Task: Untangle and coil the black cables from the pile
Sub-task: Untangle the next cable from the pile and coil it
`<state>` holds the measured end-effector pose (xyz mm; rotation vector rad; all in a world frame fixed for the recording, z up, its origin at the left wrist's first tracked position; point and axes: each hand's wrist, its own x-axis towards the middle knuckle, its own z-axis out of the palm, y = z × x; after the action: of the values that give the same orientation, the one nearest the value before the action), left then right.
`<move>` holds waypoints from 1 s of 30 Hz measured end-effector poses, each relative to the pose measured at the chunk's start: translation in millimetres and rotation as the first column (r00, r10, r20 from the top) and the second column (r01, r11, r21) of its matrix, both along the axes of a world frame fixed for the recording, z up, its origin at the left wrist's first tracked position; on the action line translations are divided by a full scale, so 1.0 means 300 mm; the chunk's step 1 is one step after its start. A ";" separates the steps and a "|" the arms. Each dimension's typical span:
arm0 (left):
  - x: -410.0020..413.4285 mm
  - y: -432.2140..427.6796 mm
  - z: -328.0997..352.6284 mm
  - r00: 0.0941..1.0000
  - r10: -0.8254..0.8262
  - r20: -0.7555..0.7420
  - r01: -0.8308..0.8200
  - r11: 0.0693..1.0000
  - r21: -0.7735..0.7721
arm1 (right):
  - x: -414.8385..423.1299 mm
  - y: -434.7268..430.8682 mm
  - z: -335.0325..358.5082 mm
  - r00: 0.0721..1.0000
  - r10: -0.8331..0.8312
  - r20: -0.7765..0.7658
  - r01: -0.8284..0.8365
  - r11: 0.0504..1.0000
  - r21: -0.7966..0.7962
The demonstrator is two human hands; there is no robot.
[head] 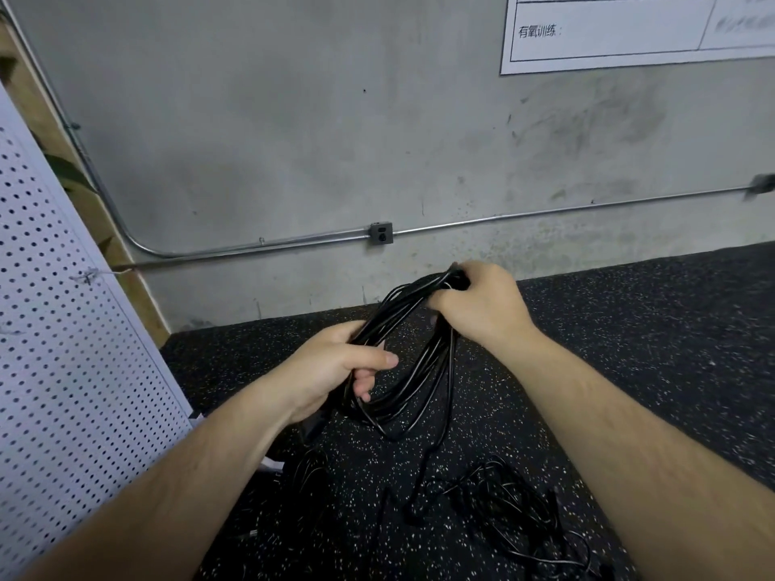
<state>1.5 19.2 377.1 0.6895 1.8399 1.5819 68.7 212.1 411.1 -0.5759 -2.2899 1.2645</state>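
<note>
A coil of black cable hangs in the air between my two hands, its loops drooping toward the floor. My left hand grips the near side of the loops, thumb over the top. My right hand holds the far upper end of the bundle with fingers curled round it. One strand runs down from the coil to a tangled pile of black cables on the floor below my right forearm. A smaller dark cable clump lies by my left forearm.
The floor is black speckled rubber. A grey concrete wall stands ahead with a metal conduit and an outlet box. A white perforated panel leans at the left. A white chart hangs upper right.
</note>
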 end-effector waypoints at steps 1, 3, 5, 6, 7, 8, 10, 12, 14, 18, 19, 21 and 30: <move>-0.004 0.000 -0.005 1.000 -0.008 0.009 0.008 1.000 0.001 | 0.001 0.000 -0.001 1.000 0.021 -0.018 -0.024 0.990 -0.137; -0.011 0.000 -0.012 1.000 -0.020 0.020 0.020 1.000 -0.015 | 0.004 -0.022 -0.007 0.994 0.081 -0.075 -0.107 0.866 -0.488; -0.014 -0.003 -0.022 0.997 -0.033 0.065 0.035 0.999 -0.031 | 0.001 -0.056 -0.015 0.990 0.083 -0.111 -0.136 0.723 -0.677; -0.014 -0.007 -0.028 0.994 -0.048 0.095 0.051 0.998 -0.030 | -0.003 -0.069 -0.015 0.991 0.068 -0.114 -0.129 0.699 -0.703; -0.012 -0.011 -0.035 0.990 -0.065 0.123 0.067 0.998 -0.017 | -0.006 -0.081 -0.011 0.992 0.049 -0.114 -0.116 0.696 -0.708; -0.007 -0.014 -0.041 0.987 -0.075 0.146 0.074 0.997 0.008 | -0.011 -0.089 -0.004 0.993 0.024 -0.116 -0.100 0.697 -0.710; 0.002 -0.012 -0.057 0.986 -0.058 0.158 0.049 0.997 0.066 | -0.017 -0.094 0.010 0.989 -0.060 -0.132 -0.059 0.666 -0.743; 0.013 -0.002 -0.068 0.990 -0.028 0.138 0.013 0.994 0.105 | -0.025 -0.087 0.014 0.979 -0.146 -0.142 -0.023 0.613 -0.790; 0.021 0.000 -0.071 0.993 -0.037 0.111 0.025 0.995 0.101 | -0.019 -0.087 0.019 0.981 -0.143 -0.132 -0.018 0.611 -0.792; 0.041 -0.025 -0.047 0.982 -0.151 0.111 0.142 0.986 0.085 | 0.003 -0.111 0.026 0.992 0.063 -0.105 -0.114 0.794 -0.597; 0.044 -0.026 -0.034 0.983 -0.151 0.109 0.137 0.982 0.128 | 0.001 -0.122 0.023 0.990 0.099 -0.102 -0.138 0.842 -0.522; 0.046 -0.021 -0.012 0.987 -0.103 0.124 0.073 0.971 0.228 | -0.011 -0.143 0.016 0.986 0.134 -0.097 -0.162 0.905 -0.393; 0.054 0.013 -0.043 1.000 -0.010 0.026 0.002 0.963 0.268 | -0.057 -0.115 0.023 0.968 0.136 -0.212 -0.235 0.791 -0.564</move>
<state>17.6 23.0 364.3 0.7873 1.6173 1.8480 51.4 177.6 418.0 -0.4234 -1.8302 2.0661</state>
